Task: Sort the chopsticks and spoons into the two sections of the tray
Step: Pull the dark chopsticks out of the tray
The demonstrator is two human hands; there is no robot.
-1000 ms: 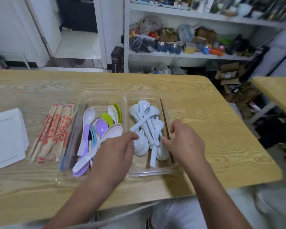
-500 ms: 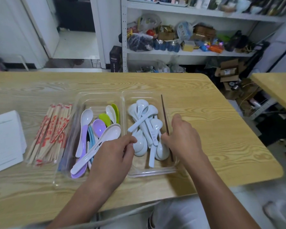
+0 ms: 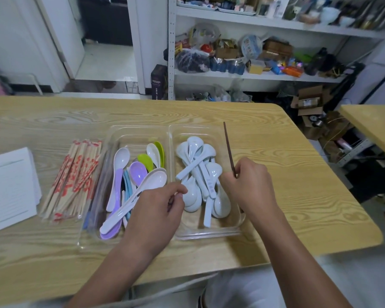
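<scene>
A clear two-section tray (image 3: 172, 138) lies on the wooden table. Its left section holds coloured spoons (image 3: 138, 174), and white spoons (image 3: 198, 172) fill the right section. My right hand (image 3: 249, 187) grips a dark chopstick (image 3: 229, 150) above the tray's right edge, with the tip pointing away from me. Over the divider, my left hand (image 3: 158, 210) has its fingers curled, pinching a thin dark stick that is mostly hidden. A bundle of wrapped chopsticks (image 3: 73, 178) lies left of the tray.
White paper sheets (image 3: 9, 185) rest at the table's left edge. More thin sticks lean along the tray's left wall (image 3: 98, 196). Behind the table stands a cluttered white shelf (image 3: 242, 74). A second table (image 3: 373, 125) stands to the right.
My right hand has lifted the dark chopstick off the right section's edge, so its tip now points farther away. My left hand stays over the divider.
</scene>
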